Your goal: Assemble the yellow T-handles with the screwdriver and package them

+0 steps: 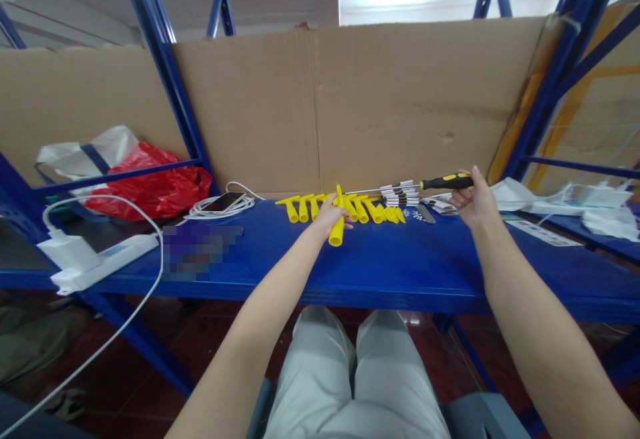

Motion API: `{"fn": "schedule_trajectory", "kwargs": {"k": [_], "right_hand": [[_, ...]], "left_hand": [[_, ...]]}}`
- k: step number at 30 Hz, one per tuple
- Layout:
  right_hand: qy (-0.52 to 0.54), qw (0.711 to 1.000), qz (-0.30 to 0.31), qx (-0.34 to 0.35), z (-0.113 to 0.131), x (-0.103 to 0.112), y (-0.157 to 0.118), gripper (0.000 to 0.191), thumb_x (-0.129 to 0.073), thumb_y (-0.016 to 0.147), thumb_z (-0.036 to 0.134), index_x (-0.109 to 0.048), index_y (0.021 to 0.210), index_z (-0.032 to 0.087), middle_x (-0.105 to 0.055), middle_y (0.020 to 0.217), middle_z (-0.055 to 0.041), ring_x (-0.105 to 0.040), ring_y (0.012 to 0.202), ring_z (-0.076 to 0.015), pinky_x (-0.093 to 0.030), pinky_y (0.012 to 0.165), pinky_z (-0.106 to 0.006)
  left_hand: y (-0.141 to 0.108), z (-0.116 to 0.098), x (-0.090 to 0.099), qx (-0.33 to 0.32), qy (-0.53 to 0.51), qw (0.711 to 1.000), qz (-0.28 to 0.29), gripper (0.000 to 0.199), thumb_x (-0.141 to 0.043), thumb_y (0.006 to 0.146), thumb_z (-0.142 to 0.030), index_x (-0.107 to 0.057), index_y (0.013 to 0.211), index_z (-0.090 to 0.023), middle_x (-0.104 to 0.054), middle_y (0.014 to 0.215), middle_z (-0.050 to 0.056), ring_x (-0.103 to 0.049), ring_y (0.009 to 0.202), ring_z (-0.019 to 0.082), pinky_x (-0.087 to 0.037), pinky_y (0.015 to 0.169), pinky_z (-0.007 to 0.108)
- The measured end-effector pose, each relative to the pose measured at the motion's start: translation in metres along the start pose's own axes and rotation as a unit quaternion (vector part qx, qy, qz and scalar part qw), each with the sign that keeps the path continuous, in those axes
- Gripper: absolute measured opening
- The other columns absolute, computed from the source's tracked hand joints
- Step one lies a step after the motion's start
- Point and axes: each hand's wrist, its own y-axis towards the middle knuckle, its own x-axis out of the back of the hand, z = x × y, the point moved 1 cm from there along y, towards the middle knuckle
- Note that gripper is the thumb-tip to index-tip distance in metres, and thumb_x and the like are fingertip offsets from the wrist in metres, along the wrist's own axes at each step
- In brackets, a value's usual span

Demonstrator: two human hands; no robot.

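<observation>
My left hand (329, 216) is closed around a yellow plastic T-shaped handle (337, 234), held above the blue shelf with its round end toward me. In my right hand (475, 200) is a screwdriver (446, 181) with a black and yellow grip. Its long shaft points left, and the tip reaches the upper part of the yellow piece; whether it touches cannot be made out. Behind my left hand lies a row of similar yellow T-shaped handles (292, 209). To their right are small yellow pieces (394, 214), tiny screws (417, 215) and stacked white-and-brown strips (400, 194).
A coiled white cable (220, 207) lies by a phone (226, 200) at left, near a red plastic bag (150, 182). A white power strip (107, 262) sits on the left edge. Cardboard (380, 106) walls the back, between blue posts. A printed sheet (543, 232) lies at right.
</observation>
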Motion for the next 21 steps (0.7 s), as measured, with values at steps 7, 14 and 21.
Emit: {"fn": "schedule_trajectory", "kwargs": {"k": [7, 14, 21], "right_hand": [[0.005, 1.000, 0.024, 0.009, 0.0006, -0.0025, -0.0018, 0.042, -0.069, 0.072, 0.065, -0.063, 0.074, 0.024, -0.025, 0.038, 0.0094, -0.028, 0.032, -0.0069, -0.025, 0.029, -0.020], [0.014, 0.999, 0.030, 0.018, -0.0006, 0.0020, 0.0022, 0.041, -0.071, 0.071, 0.065, -0.064, 0.077, 0.025, -0.027, 0.040, 0.0091, -0.029, 0.035, -0.0078, -0.026, 0.032, -0.021], [0.009, 1.000, 0.027, 0.006, 0.0034, -0.0027, -0.0015, 0.033, -0.069, 0.079, 0.055, -0.058, 0.070, 0.025, -0.038, 0.046, 0.0063, -0.035, 0.040, -0.0088, -0.029, 0.035, -0.022]], "left_hand": [[-0.0012, -0.0016, -0.0004, -0.001, -0.005, 1.000, -0.002, 0.081, -0.050, 0.074, 0.007, -0.034, 0.146, -0.024, -0.067, 0.109, 0.010, -0.069, 0.063, 0.013, -0.056, 0.049, 0.020], [0.0004, -0.0011, -0.0003, 0.004, -0.013, 1.000, -0.008, 0.084, -0.049, 0.074, 0.008, -0.029, 0.149, -0.023, -0.066, 0.113, 0.012, -0.070, 0.064, 0.013, -0.057, 0.051, 0.021], [0.0000, -0.0009, 0.0002, 0.000, -0.015, 1.000, -0.010, 0.089, -0.051, 0.074, 0.007, -0.025, 0.152, -0.026, -0.066, 0.115, 0.013, -0.069, 0.062, 0.014, -0.056, 0.049, 0.021]]}}
